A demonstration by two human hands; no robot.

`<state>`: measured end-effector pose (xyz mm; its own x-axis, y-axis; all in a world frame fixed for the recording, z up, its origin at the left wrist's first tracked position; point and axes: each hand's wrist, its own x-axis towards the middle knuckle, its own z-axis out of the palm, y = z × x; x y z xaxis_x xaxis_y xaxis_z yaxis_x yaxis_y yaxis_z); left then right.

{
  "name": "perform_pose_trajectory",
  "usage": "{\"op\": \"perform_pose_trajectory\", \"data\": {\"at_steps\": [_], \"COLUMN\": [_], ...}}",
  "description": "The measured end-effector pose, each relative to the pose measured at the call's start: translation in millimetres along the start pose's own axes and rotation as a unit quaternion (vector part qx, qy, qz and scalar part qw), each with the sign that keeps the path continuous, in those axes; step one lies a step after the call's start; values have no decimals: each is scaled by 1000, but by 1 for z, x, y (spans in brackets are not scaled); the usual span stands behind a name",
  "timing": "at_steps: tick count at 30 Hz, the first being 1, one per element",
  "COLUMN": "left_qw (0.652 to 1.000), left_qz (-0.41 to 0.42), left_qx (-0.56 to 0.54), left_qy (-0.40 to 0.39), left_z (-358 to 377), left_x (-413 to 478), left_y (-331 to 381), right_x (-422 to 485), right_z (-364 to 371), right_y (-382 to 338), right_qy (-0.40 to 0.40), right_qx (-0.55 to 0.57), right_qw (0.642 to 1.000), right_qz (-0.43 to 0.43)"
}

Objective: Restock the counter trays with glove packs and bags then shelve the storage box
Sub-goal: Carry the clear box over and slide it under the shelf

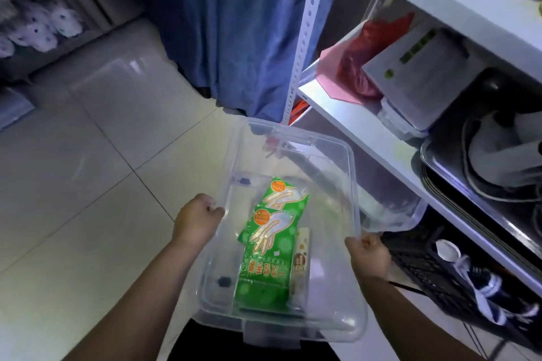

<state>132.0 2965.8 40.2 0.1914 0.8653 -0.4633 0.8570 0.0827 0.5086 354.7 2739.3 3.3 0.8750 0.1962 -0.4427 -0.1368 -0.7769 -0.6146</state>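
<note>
I carry a clear plastic storage box with no lid in front of me, above the tiled floor. My left hand grips its left rim and my right hand grips its right rim. Inside lie two green glove packs, one overlapping the other, with a slim white and brown packet along their right side. The box's far right corner is close to the white metal shelf unit.
The shelf unit on the right holds a red bag, a white carton, a metal tray with cables and, lower down, another clear bin and a black crate. A blue curtain hangs ahead.
</note>
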Motion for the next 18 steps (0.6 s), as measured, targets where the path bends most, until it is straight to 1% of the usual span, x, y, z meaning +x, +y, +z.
{"op": "perform_pose_trajectory", "data": {"at_steps": [2,5,8,13,18], "left_qw": [1000,999,996,991,987], "left_qz": [8,17,34,55,86], "left_qx": [19,36,60,68,53], "left_qy": [-12,-30,-60,-99,-123], "left_z": [7,18,32,64,97], "left_x": [25,56,85,131,177], "left_y": [7,14,23,33,52], "right_x": [10,19,29,46,73], "right_z": [12,26,38,64,83], "right_y": [0,5,11,27,35], "right_qy": [0,-1,33,72,133], "right_qx": [-16,-10,-17,9,32], "right_qw": [1000,999,997,989,980], "right_qz": [11,45,71,132,146]}}
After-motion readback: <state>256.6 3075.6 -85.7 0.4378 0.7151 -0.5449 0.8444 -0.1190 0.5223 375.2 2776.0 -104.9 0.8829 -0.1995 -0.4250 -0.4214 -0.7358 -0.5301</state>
